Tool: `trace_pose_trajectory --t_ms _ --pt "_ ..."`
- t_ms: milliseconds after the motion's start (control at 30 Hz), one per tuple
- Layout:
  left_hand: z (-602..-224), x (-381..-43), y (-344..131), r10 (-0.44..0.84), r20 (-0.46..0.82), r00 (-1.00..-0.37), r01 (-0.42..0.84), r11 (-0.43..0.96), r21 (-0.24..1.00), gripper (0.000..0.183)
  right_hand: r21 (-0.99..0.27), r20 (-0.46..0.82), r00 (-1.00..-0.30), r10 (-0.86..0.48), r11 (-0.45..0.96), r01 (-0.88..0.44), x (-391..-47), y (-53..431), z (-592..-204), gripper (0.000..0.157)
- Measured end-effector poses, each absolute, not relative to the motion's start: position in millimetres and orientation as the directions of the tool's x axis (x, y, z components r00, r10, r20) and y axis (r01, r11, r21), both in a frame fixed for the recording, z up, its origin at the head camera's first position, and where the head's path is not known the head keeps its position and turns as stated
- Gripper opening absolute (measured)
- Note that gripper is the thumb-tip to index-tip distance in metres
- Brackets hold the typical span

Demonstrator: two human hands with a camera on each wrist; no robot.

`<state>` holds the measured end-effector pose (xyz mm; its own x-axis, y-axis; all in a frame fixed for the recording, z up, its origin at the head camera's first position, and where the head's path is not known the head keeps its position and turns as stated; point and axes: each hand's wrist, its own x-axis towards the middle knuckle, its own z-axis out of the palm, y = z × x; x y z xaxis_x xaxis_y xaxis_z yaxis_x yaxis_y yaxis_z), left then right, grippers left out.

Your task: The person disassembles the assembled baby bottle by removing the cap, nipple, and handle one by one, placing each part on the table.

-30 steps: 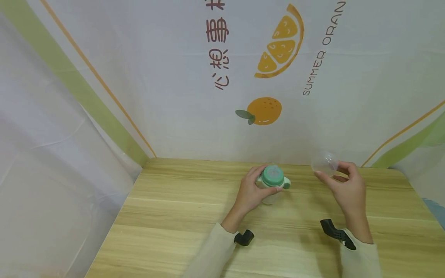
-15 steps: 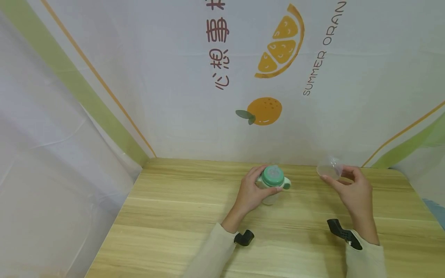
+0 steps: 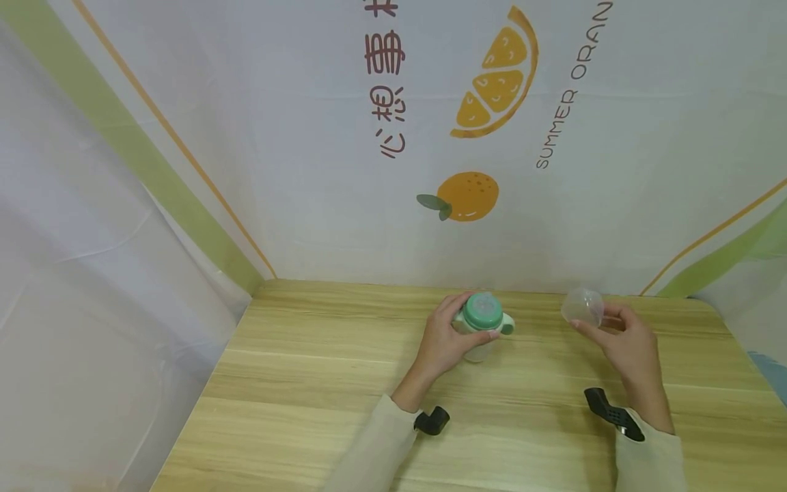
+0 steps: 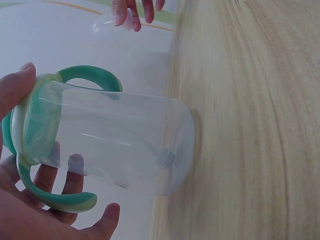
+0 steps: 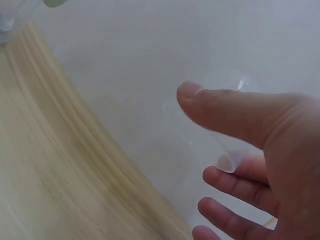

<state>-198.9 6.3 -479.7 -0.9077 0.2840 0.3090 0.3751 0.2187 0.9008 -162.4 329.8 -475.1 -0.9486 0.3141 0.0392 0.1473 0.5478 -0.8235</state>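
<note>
My left hand [image 3: 445, 335] grips a toddler's straw cup [image 3: 483, 311] near its top, around the green lid and handles. The left wrist view shows the clear body of the cup [image 4: 115, 135], which stands upright on the wooden table. Two green handles [image 4: 92, 76] stick out at its sides, and a thin straw with a weighted end [image 4: 165, 157] shows inside. To the right, my right hand [image 3: 630, 345] pinches a clear dome-shaped plastic cover [image 3: 581, 307] between thumb and fingers, held above the table. In the right wrist view, the thumb partly hides this cover [image 5: 226, 162].
The wooden table [image 3: 295, 396] ends at the back against a white curtain [image 3: 320, 205] printed with oranges and lettering. More white cloth [image 3: 74, 307] hangs along the left side. A black wrist mount [image 3: 432, 421] sits on each sleeve.
My right hand has moved slightly right and lower with the clear cover, which has tilted in the fingers. The left hand and the straw cup have stayed in place.
</note>
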Motion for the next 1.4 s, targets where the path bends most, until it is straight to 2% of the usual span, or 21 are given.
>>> trace_pose_trajectory --t_ms 367,600,1400 --pt "-481 -199 6 0.284 0.307 -0.908 0.374 0.224 0.900 0.074 -0.762 -0.016 -0.966 0.258 0.622 0.178 -162 344 -485 0.080" --pt "-480 -199 6 0.282 0.309 -0.908 0.376 0.224 0.899 0.074 -0.725 -0.004 -0.969 0.246 0.667 0.172 -162 347 -490 0.078" --pt "-479 -198 6 0.284 0.308 -0.908 0.374 0.220 0.901 0.074 -0.691 -0.007 -0.965 0.261 0.696 0.193 -160 348 -494 0.075"
